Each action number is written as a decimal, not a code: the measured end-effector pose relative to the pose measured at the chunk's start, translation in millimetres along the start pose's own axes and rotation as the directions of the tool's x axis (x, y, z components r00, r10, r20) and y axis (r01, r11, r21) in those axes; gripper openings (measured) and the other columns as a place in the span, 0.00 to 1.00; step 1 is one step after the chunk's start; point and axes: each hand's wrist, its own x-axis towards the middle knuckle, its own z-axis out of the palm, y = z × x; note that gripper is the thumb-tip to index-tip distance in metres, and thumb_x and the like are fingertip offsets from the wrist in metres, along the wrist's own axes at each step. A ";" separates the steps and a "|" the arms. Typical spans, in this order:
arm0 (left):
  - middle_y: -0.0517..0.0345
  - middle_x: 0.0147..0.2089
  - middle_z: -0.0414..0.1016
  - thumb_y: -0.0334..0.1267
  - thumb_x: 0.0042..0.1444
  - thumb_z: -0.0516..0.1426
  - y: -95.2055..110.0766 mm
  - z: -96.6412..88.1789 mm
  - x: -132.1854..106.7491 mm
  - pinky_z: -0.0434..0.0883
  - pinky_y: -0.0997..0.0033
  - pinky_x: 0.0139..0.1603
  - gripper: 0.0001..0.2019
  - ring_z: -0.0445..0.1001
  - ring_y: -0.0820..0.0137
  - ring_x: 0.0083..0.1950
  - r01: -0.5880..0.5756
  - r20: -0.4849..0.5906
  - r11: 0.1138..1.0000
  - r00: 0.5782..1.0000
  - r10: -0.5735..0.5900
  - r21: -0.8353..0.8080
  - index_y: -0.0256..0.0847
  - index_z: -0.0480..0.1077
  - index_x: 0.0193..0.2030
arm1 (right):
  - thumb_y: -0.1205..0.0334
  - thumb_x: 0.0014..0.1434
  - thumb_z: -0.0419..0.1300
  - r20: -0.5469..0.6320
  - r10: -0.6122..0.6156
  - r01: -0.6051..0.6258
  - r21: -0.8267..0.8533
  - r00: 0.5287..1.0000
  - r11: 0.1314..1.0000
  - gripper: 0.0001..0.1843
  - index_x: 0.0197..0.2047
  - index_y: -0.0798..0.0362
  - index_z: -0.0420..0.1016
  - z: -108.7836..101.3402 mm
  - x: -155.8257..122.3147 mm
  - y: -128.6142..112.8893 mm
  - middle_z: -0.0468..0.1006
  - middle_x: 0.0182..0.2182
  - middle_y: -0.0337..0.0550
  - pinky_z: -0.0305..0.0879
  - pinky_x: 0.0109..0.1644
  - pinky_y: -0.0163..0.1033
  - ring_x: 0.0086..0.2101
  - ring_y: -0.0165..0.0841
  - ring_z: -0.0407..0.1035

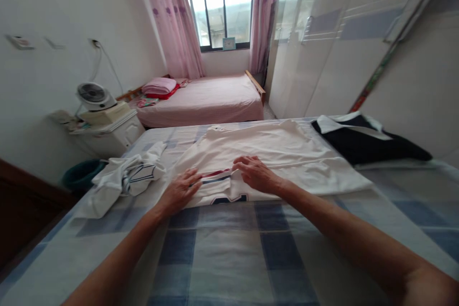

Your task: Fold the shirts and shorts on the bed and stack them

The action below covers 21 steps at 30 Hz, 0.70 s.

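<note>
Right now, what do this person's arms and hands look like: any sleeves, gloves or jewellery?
Both arms are bare as far as they show: no sleeves or gloves. The left hand and right hand carry no visible rings, and neither wrist has a watch.

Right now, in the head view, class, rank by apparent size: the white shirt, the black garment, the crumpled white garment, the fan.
white shirt
black garment and crumpled white garment, too alike to rank
fan, farther off

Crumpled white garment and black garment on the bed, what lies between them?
In the head view, a white shirt spread flat, with the left hand and right hand resting on its near hem.
</note>
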 end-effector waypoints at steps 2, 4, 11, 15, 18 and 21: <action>0.45 0.60 0.68 0.46 0.62 0.45 1.0 -2.2 10.8 0.58 0.56 0.64 0.23 0.63 0.60 0.63 0.027 -0.073 0.998 0.997 -0.031 -0.050 0.38 0.70 0.54 | 0.77 0.52 0.52 -0.013 0.125 -0.125 -0.031 0.992 0.992 0.23 0.49 0.51 0.71 -21.3 -20.2 18.3 0.73 0.49 0.45 0.57 0.53 0.40 0.49 0.34 0.65; 0.47 0.57 0.71 0.44 0.60 0.46 7.5 -2.7 23.2 0.62 0.58 0.61 0.21 0.67 0.61 0.59 0.016 -0.107 0.994 0.994 -0.027 -0.104 0.39 0.71 0.52 | 0.76 0.53 0.52 -0.030 0.297 -0.298 -0.094 0.955 0.950 0.20 0.46 0.52 0.73 -44.7 -49.5 46.9 0.75 0.46 0.45 0.59 0.52 0.40 0.48 0.35 0.66; 0.51 0.51 0.75 0.45 0.61 0.47 46.1 7.0 62.8 0.65 0.63 0.56 0.19 0.71 0.62 0.53 -0.113 -0.043 0.975 0.993 0.107 -0.193 0.41 0.74 0.48 | 0.67 0.57 0.50 -0.117 0.757 -0.740 -0.351 0.643 0.574 0.18 0.46 0.50 0.75 -102.4 -168.7 143.8 0.75 0.48 0.47 0.62 0.48 0.44 0.50 0.41 0.66; 0.52 0.45 0.77 0.45 0.58 0.52 55.3 15.6 78.2 0.66 0.64 0.52 0.16 0.72 0.62 0.48 -0.148 -0.014 0.973 0.989 0.148 -0.178 0.42 0.75 0.48 | 0.61 0.57 0.51 -0.120 0.777 -0.756 -0.362 0.619 0.546 0.16 0.44 0.50 0.76 -107.1 -192.7 153.7 0.76 0.44 0.47 0.61 0.46 0.45 0.46 0.41 0.67; 0.52 0.40 0.76 0.41 0.58 0.51 59.4 21.7 82.7 0.67 0.66 0.47 0.14 0.72 0.63 0.44 -0.155 -0.019 0.981 0.988 0.154 -0.115 0.42 0.76 0.43 | 0.59 0.57 0.51 -0.208 0.747 -0.765 -0.328 0.631 0.554 0.14 0.39 0.52 0.76 -107.4 -192.8 152.7 0.76 0.39 0.48 0.62 0.45 0.42 0.42 0.39 0.68; 0.50 0.40 0.75 0.39 0.59 0.48 61.6 24.3 83.5 0.68 0.65 0.47 0.15 0.73 0.63 0.44 -0.112 -0.040 0.992 0.993 0.110 -0.056 0.41 0.76 0.43 | 0.62 0.57 0.50 -0.271 0.737 -0.778 -0.335 0.619 0.531 0.14 0.41 0.52 0.75 -107.6 -190.6 153.8 0.76 0.39 0.48 0.62 0.45 0.42 0.42 0.39 0.67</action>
